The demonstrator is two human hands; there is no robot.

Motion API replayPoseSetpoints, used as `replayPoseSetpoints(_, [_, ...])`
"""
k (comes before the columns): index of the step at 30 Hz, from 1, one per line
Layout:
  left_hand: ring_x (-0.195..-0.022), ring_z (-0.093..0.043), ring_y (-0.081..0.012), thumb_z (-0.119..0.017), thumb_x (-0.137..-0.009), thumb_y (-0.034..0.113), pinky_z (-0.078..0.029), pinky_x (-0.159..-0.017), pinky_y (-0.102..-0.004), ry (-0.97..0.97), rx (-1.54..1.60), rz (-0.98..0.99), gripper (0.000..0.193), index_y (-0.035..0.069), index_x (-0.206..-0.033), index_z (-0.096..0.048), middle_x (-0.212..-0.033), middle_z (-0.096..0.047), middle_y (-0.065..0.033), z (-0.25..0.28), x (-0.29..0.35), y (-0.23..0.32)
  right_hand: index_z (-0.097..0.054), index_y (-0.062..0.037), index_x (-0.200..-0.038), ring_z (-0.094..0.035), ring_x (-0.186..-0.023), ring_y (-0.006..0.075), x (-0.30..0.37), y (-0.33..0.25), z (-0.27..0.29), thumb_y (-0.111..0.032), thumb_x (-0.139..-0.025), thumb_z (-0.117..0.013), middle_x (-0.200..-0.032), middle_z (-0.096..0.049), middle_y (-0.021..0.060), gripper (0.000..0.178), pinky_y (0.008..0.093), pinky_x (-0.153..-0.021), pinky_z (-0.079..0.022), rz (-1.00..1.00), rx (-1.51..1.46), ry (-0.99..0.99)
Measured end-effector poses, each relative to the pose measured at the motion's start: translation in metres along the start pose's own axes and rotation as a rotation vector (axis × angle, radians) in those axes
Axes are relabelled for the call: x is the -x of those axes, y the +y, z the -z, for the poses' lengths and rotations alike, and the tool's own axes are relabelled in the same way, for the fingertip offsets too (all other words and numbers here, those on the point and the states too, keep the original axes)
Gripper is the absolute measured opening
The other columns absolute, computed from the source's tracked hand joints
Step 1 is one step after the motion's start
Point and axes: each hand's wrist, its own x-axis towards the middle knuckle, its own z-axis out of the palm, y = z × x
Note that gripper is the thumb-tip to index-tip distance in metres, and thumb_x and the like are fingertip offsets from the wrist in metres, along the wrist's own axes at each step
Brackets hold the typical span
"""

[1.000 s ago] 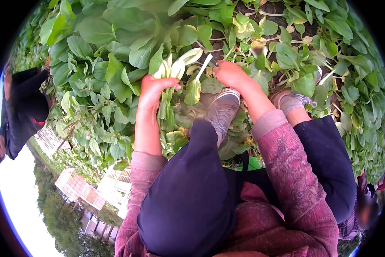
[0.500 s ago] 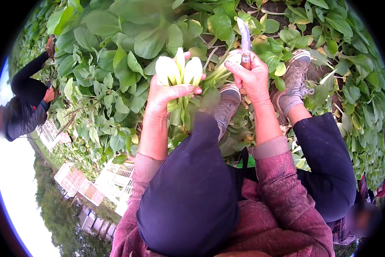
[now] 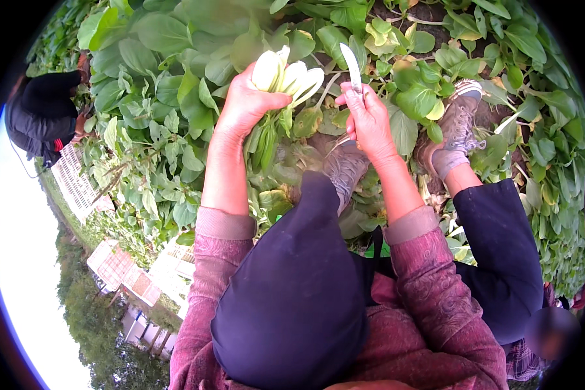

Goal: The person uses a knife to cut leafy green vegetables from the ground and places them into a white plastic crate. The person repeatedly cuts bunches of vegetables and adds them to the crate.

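The left hand (image 3: 248, 103) is closed around a bunch of greens (image 3: 299, 79), thumb laid across the stalks; their pale, thick butts point up and away from the person, while green leaves (image 3: 264, 143) hang below the fist. The right hand (image 3: 370, 123) grips a knife (image 3: 351, 65) by its handle, blade pointing away from the person and apart from the bunch. Both hands are above the leafy bed (image 3: 175, 97), the left shoe (image 3: 345, 170) below and between them. Near the bed's left edge, a co-worker (image 3: 42, 120) bends over beside a pale slatted crate (image 3: 76, 185).
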Motion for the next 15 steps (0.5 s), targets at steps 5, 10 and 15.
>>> replayPoseSetpoints(5, [-0.092,-0.061,-0.0166,-0.068,-0.06,-0.008,-0.046,-0.086,-0.0284,0.28,-0.123,0.028,0.057,-0.001,-0.115,-0.055,-0.102,-0.064,-0.0072,0.058,-0.007,-0.026,-0.054,-0.006,-0.108,-0.058,-0.061,0.0145,-0.008,0.026,-0.016,-0.031,-0.094,-0.051,-0.083,-0.063,0.0066,0.029,0.0296,-0.053,-0.046,0.056,0.454,-0.125])
replayPoseSetpoints(10, [-0.092,-0.06,-0.017,-0.068,-0.06,-0.006,-0.045,-0.086,-0.0282,0.312,-0.13,0.056,0.057,-0.001,-0.115,-0.054,-0.102,-0.064,-0.0071,0.068,-0.004,-0.039,-0.052,-0.0024,-0.099,-0.06,-0.081,0.0414,-0.016,0.019,-0.03,-0.031,-0.092,-0.047,-0.082,-0.063,0.0223,0.03,0.0489,-0.072,-0.045,0.096,0.726,-0.273])
replayPoseSetpoints(15, [-0.095,-0.059,-0.016,-0.067,-0.059,-0.005,-0.043,-0.089,-0.0273,0.242,-0.144,0.063,0.058,-0.001,-0.115,-0.055,-0.103,-0.063,-0.006,0.056,0.002,-0.031,-0.052,-0.0003,-0.105,-0.061,-0.083,0.0412,-0.038,0.012,-0.043,-0.03,-0.091,-0.047,-0.083,-0.063,0.0239,0.033,0.0479,-0.072,-0.047,0.117,0.867,-0.255])
